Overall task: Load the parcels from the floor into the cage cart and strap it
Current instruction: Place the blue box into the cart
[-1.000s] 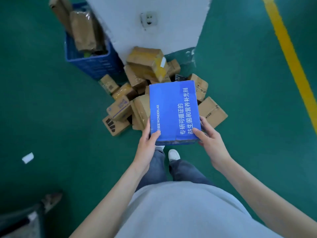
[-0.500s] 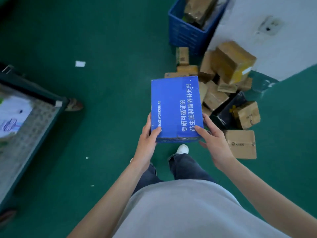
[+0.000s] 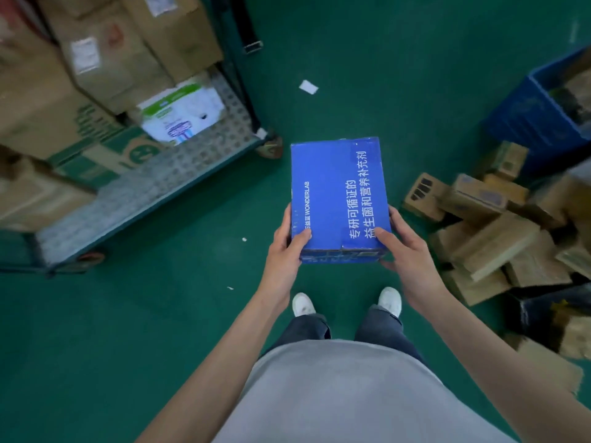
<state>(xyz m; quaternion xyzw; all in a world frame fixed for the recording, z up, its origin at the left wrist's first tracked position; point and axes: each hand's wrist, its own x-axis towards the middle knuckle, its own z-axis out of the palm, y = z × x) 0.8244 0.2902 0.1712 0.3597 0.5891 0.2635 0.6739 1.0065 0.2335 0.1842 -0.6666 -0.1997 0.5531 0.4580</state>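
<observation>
I hold a blue parcel (image 3: 337,193) with white lettering flat in front of me, above the green floor. My left hand (image 3: 287,247) grips its near left corner and my right hand (image 3: 404,247) grips its near right corner. The cage cart (image 3: 179,174) stands at the upper left, its perforated metal deck stacked with several brown cartons and a white box (image 3: 182,113). A heap of brown parcels (image 3: 492,231) lies on the floor to my right.
A blue plastic crate (image 3: 537,113) with packets stands at the upper right. A black strap with a buckle (image 3: 248,33) hangs by the cart's corner post. A paper scrap (image 3: 308,87) lies on the floor. My feet are below the parcel.
I have turned left with the blue parcel. The heap of parcels slid from the centre to the right edge, and the cage cart came into full view at the left.
</observation>
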